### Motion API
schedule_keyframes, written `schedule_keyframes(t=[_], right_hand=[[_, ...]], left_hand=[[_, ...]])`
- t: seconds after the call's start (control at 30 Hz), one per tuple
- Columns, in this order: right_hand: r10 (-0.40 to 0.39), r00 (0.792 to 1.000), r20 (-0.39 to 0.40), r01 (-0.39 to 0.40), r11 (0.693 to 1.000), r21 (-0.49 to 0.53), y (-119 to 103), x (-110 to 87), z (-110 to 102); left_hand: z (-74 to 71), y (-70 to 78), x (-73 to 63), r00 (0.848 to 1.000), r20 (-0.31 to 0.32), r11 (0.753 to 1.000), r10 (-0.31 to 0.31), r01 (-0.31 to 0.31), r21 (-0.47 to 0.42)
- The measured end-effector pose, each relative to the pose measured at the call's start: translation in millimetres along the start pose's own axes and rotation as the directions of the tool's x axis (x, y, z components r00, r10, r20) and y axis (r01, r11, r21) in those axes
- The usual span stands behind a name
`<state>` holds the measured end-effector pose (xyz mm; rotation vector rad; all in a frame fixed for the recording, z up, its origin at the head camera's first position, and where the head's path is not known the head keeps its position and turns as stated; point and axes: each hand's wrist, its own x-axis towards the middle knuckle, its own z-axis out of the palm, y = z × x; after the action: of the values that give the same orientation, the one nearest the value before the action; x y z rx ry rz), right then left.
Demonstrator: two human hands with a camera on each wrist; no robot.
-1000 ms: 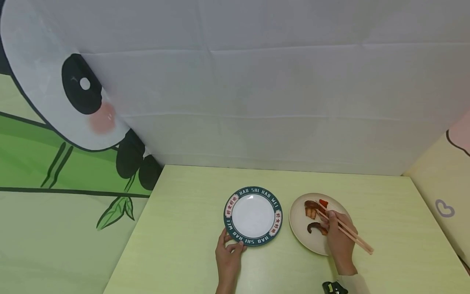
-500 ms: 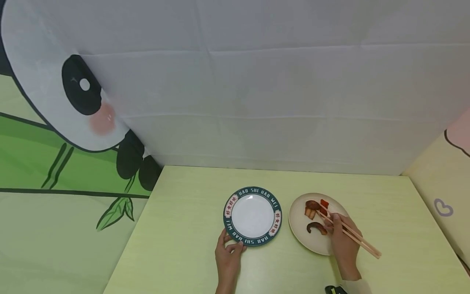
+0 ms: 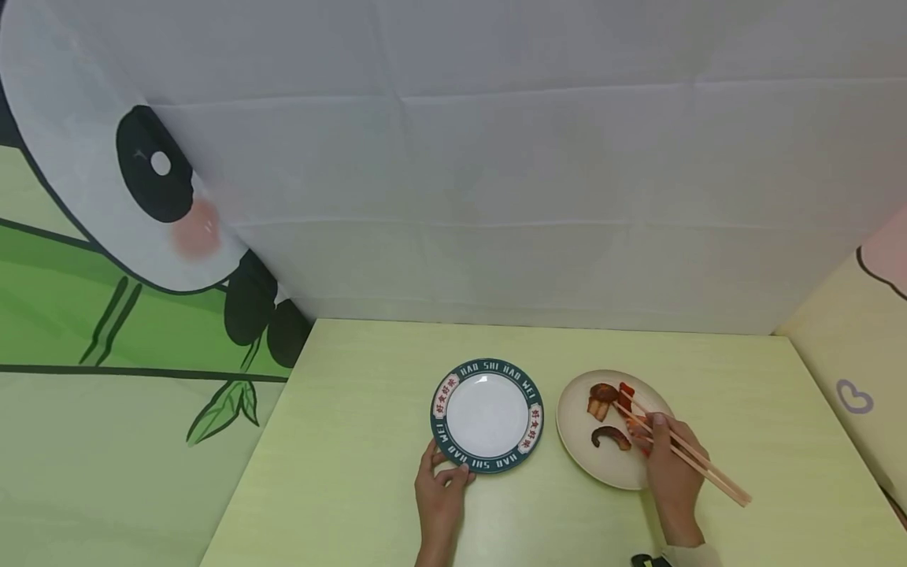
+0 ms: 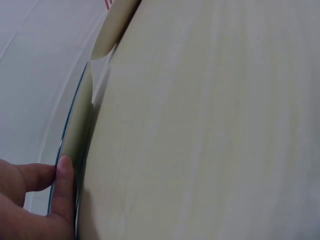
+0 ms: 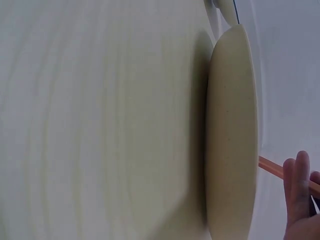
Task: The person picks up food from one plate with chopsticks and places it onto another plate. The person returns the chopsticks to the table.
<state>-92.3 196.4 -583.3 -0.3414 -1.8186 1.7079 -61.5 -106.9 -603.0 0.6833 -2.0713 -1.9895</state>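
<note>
My left hand (image 3: pixel 442 500) pinches the near-left rim of a white plate (image 3: pixel 487 417) with a dark green lettered border. The left wrist view shows thumb and finger on either side of this plate's edge (image 4: pixel 67 135). My right hand (image 3: pixel 673 472) holds a pair of wooden chopsticks (image 3: pixel 717 476) over the cream plate (image 3: pixel 577 457), their tips among the food. Food there includes a brown glossy piece with a tan ribbed base (image 3: pixel 601 400), a dark curved piece (image 3: pixel 611 436) and red pieces (image 3: pixel 627 394). The hand partly covers one red piece. From the right wrist, the cream plate's side (image 5: pixel 232 135) hides the tips.
Both plates stand on a pale yellow-green table (image 3: pixel 354 472), side by side with a narrow gap. A grey-white sheet (image 3: pixel 496 197) rises behind the table's far edge. Printed walls flank it. A dark object (image 3: pixel 648 561) shows beside the right sleeve.
My right hand and the chopsticks have shifted right and slightly nearer, uncovering red food by the fingers. The food pieces look much the same. My left hand and its plate stay put.
</note>
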Motion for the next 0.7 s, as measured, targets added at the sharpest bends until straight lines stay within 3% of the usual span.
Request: schedule_keyframes(t=[0.27, 0.5, 0.7], right_hand=[[0.003, 0.999, -0.035, -0.004, 1.0, -0.028, -3.3, -1.4, -3.8], [0.034, 0.999, -0.042, -0.032, 0.998, 0.053, -3.8, -0.7, -7.3], [0.015, 0.999, -0.046, -0.014, 0.999, 0.033, -7.4, -2.7, -7.3]], left_hand=[[0.7, 0.3, 0.3, 1.0, -0.003, 1.0, 0.006, -0.006, 0.012], [1.0, -1.7, 0.9, 1.0, -0.01, 1.0, -0.002, 0.003, 0.017], [0.3, 0.1, -0.5, 1.0, -0.006, 1.0, 0.006, -0.006, -0.01]])
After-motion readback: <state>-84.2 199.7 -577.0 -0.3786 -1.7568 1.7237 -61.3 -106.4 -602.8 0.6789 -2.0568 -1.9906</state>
